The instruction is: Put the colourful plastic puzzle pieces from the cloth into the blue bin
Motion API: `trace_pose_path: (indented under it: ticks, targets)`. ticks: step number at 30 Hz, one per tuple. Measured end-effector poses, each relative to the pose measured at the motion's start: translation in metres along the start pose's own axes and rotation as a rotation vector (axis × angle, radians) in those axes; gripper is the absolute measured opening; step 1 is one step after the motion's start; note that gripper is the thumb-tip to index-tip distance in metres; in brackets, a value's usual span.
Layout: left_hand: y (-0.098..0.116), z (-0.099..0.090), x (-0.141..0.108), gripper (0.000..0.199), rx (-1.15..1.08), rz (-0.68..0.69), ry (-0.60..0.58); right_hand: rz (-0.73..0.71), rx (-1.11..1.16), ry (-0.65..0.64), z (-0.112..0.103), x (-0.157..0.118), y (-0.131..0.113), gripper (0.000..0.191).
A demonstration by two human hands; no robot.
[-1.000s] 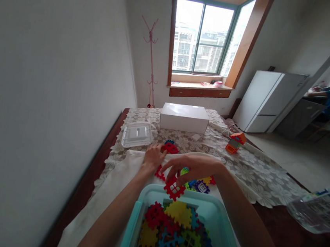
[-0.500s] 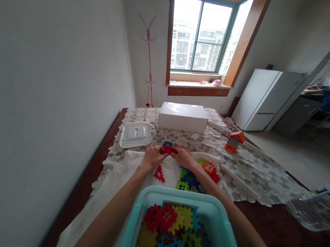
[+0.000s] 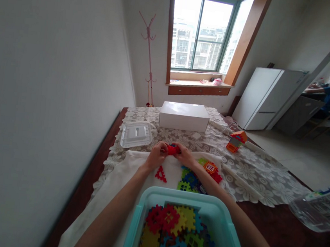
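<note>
Between my two hands is a red toothed block piece (image 3: 173, 150), with a bit of blue showing behind it. My left hand (image 3: 157, 154) grips its left end with bent fingers, and my right hand (image 3: 184, 156) holds its right end. Just below my left hand a red triangular piece (image 3: 161, 174) lies on the white cloth (image 3: 130, 171). Under and beside my right forearm lie several green and blue pieces (image 3: 187, 177), with an orange window piece (image 3: 210, 167) and red ones at their right.
Nearest me stands a turquoise bin (image 3: 133, 230) of coloured pieces. Beyond my hands are a clear lid (image 3: 136, 135) and a white box (image 3: 184, 117). Further right are a small orange block house (image 3: 236, 141) and a large plastic bottle (image 3: 321, 208). A person sits at the far right.
The red piece has turned and shifted slightly right in my hands; less of the blue part shows. My fingers have closed more around its ends.
</note>
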State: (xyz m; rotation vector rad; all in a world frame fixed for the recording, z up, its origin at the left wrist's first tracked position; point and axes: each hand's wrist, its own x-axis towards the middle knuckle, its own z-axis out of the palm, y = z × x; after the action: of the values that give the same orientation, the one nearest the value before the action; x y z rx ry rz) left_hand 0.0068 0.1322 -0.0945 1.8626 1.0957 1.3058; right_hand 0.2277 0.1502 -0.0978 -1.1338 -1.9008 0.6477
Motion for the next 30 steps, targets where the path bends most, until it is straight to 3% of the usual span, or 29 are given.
trace_pose_path:
  ticks: [7, 11, 15, 21, 24, 27, 28, 30]
  targets:
    - [0.003, 0.0, -0.002, 0.044, 0.011, -0.076, -0.01, 0.012, -0.017, -0.064, -0.005, -0.001, -0.004, 0.022]
    - [0.011, -0.001, -0.004, 0.019, 0.159, -0.037, -0.104, 0.038, -0.077, -0.108, -0.005, -0.002, -0.006, 0.018]
    - [0.016, -0.004, -0.004, 0.013, 0.138, -0.071, 0.022, 0.072, -0.116, -0.117, -0.004, -0.002, -0.006, 0.012]
    - [0.018, -0.005, 0.003, 0.04, -0.23, -0.191, 0.296, 0.135, -0.179, -0.095, -0.004, -0.003, -0.005, 0.019]
    - [0.027, -0.01, 0.009, 0.054, -0.55, -0.332, 0.317, 0.149, -0.226, -0.077, -0.004, -0.003, -0.007, 0.022]
    - [0.058, -0.028, 0.012, 0.059, -0.739, -0.394, 0.137, 0.17, -0.288, -0.048, -0.006, -0.002, -0.011, 0.02]
    - [0.076, -0.037, 0.012, 0.058, -0.734, -0.384, 0.017, 0.181, -0.298, -0.046, -0.006, -0.002, -0.013, 0.018]
    - [0.121, -0.054, 0.008, 0.052, -0.646, -0.357, -0.364, 0.21, -0.297, -0.057, -0.009, -0.003, -0.018, 0.012]
